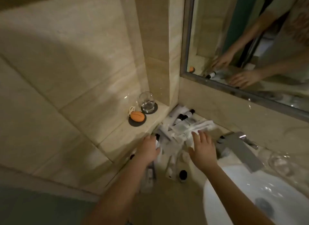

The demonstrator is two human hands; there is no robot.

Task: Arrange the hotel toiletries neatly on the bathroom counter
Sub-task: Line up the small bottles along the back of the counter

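A jumbled heap of hotel toiletries (177, 129), white packets, tubes and small bottles with black caps, lies in the counter corner under the mirror. More small bottles (183, 174) lie nearer the front edge. My left hand (149, 148) is over the left side of the heap, fingers bent down onto the packets; the image is blurred and I cannot see whether it holds one. My right hand (203, 147) hovers flat with fingers spread over the right side of the heap.
A raised ledge on the left carries a glass tumbler (147, 102) on a dark coaster and an orange soap (137, 116) on a dark dish. A chrome tap (239, 146) and white basin (247, 191) are on the right. A mirror (250, 40) hangs above.
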